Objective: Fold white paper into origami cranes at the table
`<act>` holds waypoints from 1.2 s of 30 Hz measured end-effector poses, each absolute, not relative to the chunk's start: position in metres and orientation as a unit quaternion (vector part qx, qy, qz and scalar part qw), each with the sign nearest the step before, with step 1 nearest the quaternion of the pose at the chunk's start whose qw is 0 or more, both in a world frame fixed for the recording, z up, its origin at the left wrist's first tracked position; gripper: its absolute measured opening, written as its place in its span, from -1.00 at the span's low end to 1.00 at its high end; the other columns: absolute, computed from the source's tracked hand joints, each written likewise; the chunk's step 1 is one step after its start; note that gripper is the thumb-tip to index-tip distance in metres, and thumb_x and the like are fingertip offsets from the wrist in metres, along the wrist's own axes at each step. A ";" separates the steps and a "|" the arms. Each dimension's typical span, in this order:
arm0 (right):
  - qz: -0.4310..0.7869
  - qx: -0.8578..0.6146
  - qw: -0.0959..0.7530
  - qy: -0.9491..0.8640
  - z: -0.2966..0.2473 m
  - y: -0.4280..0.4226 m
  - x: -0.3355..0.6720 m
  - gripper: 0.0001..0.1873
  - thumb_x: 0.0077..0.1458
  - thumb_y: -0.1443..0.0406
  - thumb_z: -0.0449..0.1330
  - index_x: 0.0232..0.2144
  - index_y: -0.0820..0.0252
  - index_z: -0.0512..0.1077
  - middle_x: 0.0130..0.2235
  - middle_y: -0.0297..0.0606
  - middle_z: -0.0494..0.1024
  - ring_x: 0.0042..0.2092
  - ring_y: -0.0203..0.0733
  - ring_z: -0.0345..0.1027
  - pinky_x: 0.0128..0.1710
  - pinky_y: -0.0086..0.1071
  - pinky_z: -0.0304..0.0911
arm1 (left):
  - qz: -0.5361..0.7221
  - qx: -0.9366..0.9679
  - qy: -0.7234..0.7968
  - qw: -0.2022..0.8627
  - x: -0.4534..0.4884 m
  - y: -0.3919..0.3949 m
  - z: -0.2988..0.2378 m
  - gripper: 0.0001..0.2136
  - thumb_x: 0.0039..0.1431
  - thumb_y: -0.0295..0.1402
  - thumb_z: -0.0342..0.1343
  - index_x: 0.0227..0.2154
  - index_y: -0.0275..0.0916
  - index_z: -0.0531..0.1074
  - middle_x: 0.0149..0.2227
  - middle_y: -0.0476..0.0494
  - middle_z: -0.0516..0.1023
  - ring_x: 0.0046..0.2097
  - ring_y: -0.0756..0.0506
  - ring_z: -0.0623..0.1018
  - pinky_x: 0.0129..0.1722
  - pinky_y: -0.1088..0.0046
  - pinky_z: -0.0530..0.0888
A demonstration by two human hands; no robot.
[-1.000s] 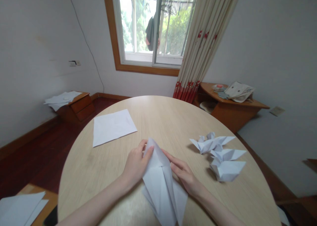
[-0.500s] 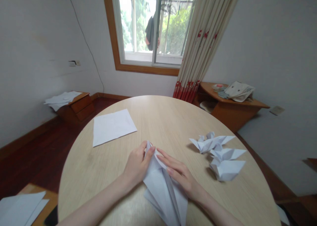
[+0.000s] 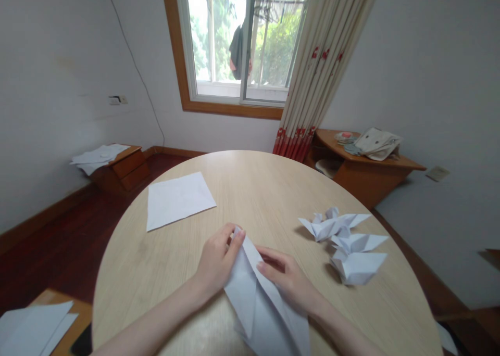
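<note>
Grip of the left hand is closed on the far tip of the folded white paper, whose long axis slants toward the near edge of the round desk, while the right hand, farther down, pinches its right side.

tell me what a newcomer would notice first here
Probably the left hand and right hand on the folded white paper, at the near side of the round table. Next, perhaps, the folded paper shapes on the table's right and the bright window beyond its far edge.
</note>
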State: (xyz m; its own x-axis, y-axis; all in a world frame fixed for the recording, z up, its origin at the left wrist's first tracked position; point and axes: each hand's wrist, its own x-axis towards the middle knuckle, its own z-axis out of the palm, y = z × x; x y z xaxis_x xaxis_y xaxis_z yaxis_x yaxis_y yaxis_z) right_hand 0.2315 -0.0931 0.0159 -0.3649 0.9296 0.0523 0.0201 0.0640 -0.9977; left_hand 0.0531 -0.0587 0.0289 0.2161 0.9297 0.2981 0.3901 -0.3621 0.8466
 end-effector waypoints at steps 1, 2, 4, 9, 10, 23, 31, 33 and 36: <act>0.536 -0.410 0.398 -0.621 0.019 -0.094 0.231 -0.48 0.11 0.03 0.20 0.07 0.10 0.42 0.07 -0.13 0.48 0.05 0.03 0.38 0.10 -0.03 0.20 | 0.419 0.714 0.461 0.320 0.053 -0.059 0.029 -0.73 0.29 -0.18 -0.12 -0.42 -0.21 0.35 -0.45 -0.03 0.45 -0.39 -0.05 0.46 -0.41 0.52 0.33; 0.515 -0.423 0.392 -0.634 0.021 -0.094 0.230 -0.53 0.11 0.05 0.20 0.03 0.09 0.45 0.02 -0.15 0.52 0.01 0.02 0.40 0.08 -0.04 0.22 | 0.419 0.716 0.458 0.318 0.053 -0.060 0.030 -0.72 0.29 -0.18 -0.11 -0.42 -0.21 0.35 -0.45 -0.03 0.45 -0.40 -0.04 0.46 -0.41 0.52 0.33; 0.490 -0.432 0.382 -0.654 0.024 -0.096 0.230 -0.60 0.13 0.08 0.18 -0.02 0.08 0.50 -0.04 -0.20 0.57 -0.05 0.01 0.44 0.04 -0.09 0.26 | 0.421 0.719 0.456 0.312 0.054 -0.061 0.031 -0.71 0.29 -0.18 -0.12 -0.44 -0.21 0.35 -0.47 -0.01 0.44 -0.42 -0.03 0.44 -0.41 0.52 0.32; 0.473 -0.440 0.362 -0.672 0.023 -0.098 0.231 -0.62 0.19 0.08 0.10 -0.05 0.07 0.52 -0.17 -0.29 0.62 -0.17 -0.04 0.47 -0.16 -0.23 0.35 | 0.422 0.718 0.463 0.304 0.054 -0.062 0.034 -0.66 0.28 -0.16 -0.15 -0.49 -0.21 0.36 -0.49 -0.03 0.46 -0.44 -0.03 0.43 -0.39 0.50 0.33; 0.462 -0.444 0.356 -0.680 0.023 -0.098 0.232 -0.62 0.20 0.07 0.08 -0.07 0.08 0.53 -0.21 -0.30 0.62 -0.21 -0.06 0.47 -0.21 -0.26 0.34 | 0.421 0.718 0.463 0.304 0.054 -0.062 0.035 -0.65 0.28 -0.15 -0.16 -0.49 -0.21 0.37 -0.48 -0.03 0.47 -0.43 -0.03 0.43 -0.39 0.50 0.33; 0.351 -0.519 0.386 -0.677 0.013 -0.089 0.236 -0.70 0.12 0.11 0.15 -0.43 0.13 0.61 -0.47 -0.31 0.59 -0.43 -0.16 0.39 -0.43 -0.36 0.21 | 0.437 0.764 0.368 0.300 0.051 -0.065 0.037 -0.76 0.27 -0.25 -0.04 -0.37 -0.23 0.47 -0.36 -0.09 0.57 -0.32 -0.04 0.53 -0.37 0.53 0.40; 0.487 -0.458 0.471 -0.576 0.003 -0.081 0.234 -0.76 -0.05 0.14 0.29 -0.30 0.03 0.62 -0.14 -0.23 0.62 -0.05 0.04 0.45 0.06 -0.08 0.22 | 0.443 0.809 0.280 0.268 0.049 -0.063 0.031 -0.82 0.28 -0.37 -0.01 -0.26 -0.22 0.50 -0.27 -0.14 0.59 -0.21 -0.06 0.56 -0.20 0.48 0.43; 0.505 -0.454 0.482 -0.554 0.001 -0.080 0.235 -0.73 -0.07 0.13 0.31 -0.26 0.03 0.61 -0.10 -0.21 0.60 0.01 0.05 0.41 0.12 -0.03 0.14 | 0.437 0.806 0.288 0.277 0.049 -0.061 0.031 -0.82 0.28 -0.36 -0.01 -0.25 -0.22 0.50 -0.25 -0.14 0.59 -0.18 -0.07 0.55 -0.16 0.46 0.43; 0.509 -0.465 0.489 -0.534 -0.001 -0.080 0.237 -0.68 -0.10 0.12 0.34 -0.24 0.04 0.60 -0.04 -0.17 0.57 0.08 0.07 0.35 0.17 0.00 0.06 | 0.422 0.796 0.328 0.284 0.048 -0.058 0.030 -0.82 0.25 -0.35 -0.01 -0.23 -0.20 0.50 -0.20 -0.13 0.58 -0.11 -0.10 0.53 -0.07 0.39 0.41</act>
State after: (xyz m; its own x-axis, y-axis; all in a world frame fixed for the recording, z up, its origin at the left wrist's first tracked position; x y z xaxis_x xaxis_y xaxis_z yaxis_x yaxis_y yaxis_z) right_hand 0.2374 -0.0795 -0.0011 -0.0893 0.9948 0.0499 -0.0018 0.0499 -0.9988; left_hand 0.0476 -0.0577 0.0300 0.4285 0.7614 0.4864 0.2819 -0.6242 0.7286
